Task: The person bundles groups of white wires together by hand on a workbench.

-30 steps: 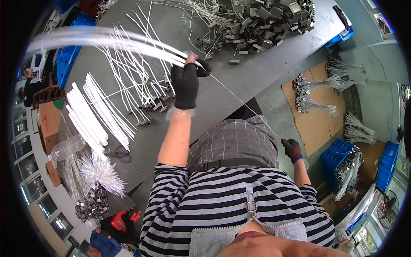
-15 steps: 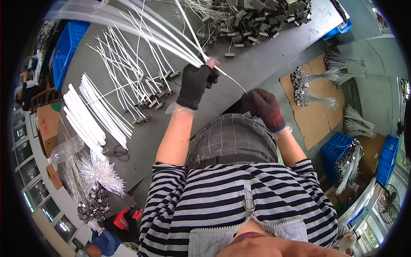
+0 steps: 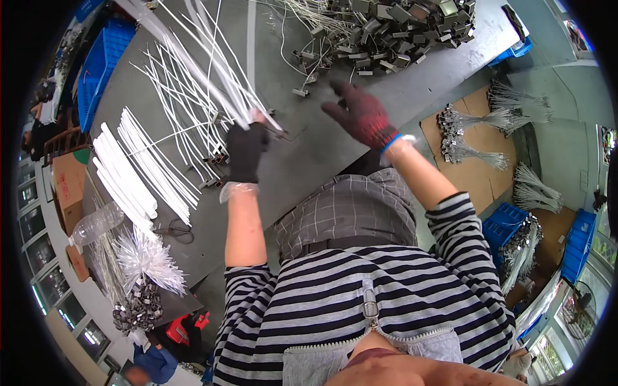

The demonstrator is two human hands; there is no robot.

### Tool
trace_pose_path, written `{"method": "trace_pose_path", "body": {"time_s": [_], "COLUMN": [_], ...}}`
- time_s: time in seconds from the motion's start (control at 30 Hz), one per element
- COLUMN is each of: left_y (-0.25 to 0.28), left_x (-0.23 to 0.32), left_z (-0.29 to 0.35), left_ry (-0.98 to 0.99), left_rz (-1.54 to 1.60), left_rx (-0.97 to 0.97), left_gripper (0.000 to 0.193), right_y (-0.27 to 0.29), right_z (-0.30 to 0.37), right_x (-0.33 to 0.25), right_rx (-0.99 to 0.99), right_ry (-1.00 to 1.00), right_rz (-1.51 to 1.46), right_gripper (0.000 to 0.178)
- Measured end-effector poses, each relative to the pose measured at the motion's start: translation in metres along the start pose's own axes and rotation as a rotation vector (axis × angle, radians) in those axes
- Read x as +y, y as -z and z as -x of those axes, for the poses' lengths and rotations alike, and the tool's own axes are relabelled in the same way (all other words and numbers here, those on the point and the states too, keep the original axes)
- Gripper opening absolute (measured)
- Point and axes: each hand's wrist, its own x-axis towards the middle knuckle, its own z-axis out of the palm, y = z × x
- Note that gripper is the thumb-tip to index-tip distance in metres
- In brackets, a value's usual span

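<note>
1. Head view: your left hand, in a black glove, is closed around one end of a fanned bunch of white tubes, whose far ends spread up and left over the grey table.
2. Your right hand, in a red-and-black glove, is above the table, well apart from the left, with its fingers spread and nothing showing in them.
3. The bunch is gripped at one end only, so a slackened hold could let a tube slide out.
4. White strands with dark clips lie just left of that hand; a low swing of the tubes could snag and tangle them.
5. A thin dark piece shows beside your left fingers, too blurred to say whether it is attached; if it is, a tug could bend it.
6. Loose wires trail from the heap of metal pieces beyond your right hand; a glove catching one could drag pieces across the table
</note>
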Motion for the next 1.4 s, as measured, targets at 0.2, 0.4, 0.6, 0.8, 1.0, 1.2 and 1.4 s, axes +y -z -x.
{"method": "trace_pose_path", "body": {"time_s": [0.2, 0.4, 0.6, 0.8, 1.0, 1.2, 1.4], "left_y": [0.005, 0.02, -0.05, -0.169, -0.194, -0.129, -0.089], "left_x": [0.008, 0.02, 0.018, 0.021, 0.039, 0.063, 0.085], "left_z": [0.006, 0.001, -0.001, -0.001, 0.011, 0.016, 0.017], "left_ry": [0.111, 0.105, -0.009, 0.274, 0.377, -0.065, -0.227], "left_rz": [0.407, 0.581, 0.491, 0.619, 1.009, 0.886, 0.804], "left_rx": [0.271, 0.499, -0.052, -0.357, -0.224, -0.021, 0.034], "left_gripper": [0.031, 0.032, 0.028, 0.025, 0.023, 0.022, 0.02], "right_y": [-0.013, 0.005, 0.015, 0.014, 0.062, 0.052, 0.052], "right_z": [-0.074, -0.024, 0.029, 0.135, 0.335, 0.383, 0.344], "right_x": [0.002, 0.014, 0.009, 0.045, 0.19, 0.195, 0.195], "right_rx": [0.024, -0.026, 0.062, 0.08, -0.008, 0.084, -0.025], "right_ry": [0.105, 0.232, 0.008, -0.472, -1.167, -1.31, -1.217], "right_rz": [0.562, 0.678, 0.458, -0.491, -0.202, -0.186, -0.092], "right_gripper": [0.034, 0.027, 0.03, 0.037, 0.041, 0.047, 0.05]}}
